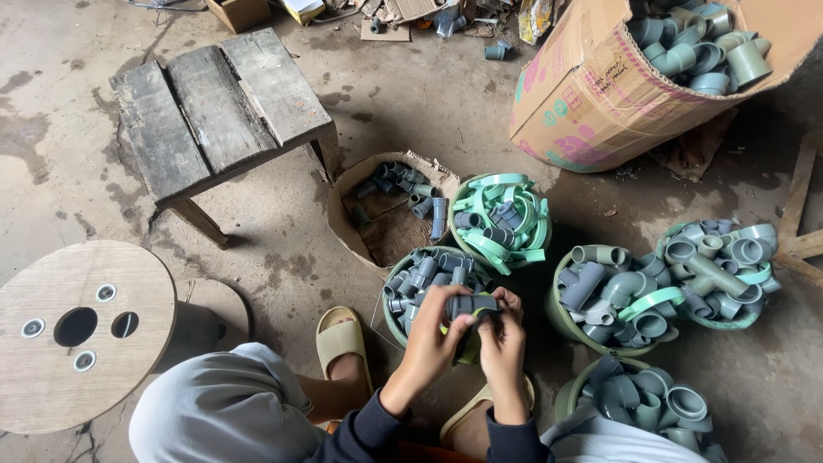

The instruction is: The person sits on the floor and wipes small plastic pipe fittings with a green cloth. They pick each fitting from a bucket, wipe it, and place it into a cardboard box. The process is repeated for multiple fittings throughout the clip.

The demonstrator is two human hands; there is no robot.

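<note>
Both my hands hold one small dark grey pipe fitting (472,304) above a green bowl (394,321) filled with several similar grey fittings. My left hand (435,330) grips the fitting from the left, its fingers curled over the top. My right hand (503,336) pinches the fitting's right end. A light green band shows under the fitting, between my palms.
Green bowls of grey fittings and green clamps (500,219) ring my hands, with a small open box (390,210) behind and a big tipped cardboard box (600,86) far right. A worn wooden stool (219,107) and round wooden spool (77,330) stand left. My sandalled foot (341,343) rests near.
</note>
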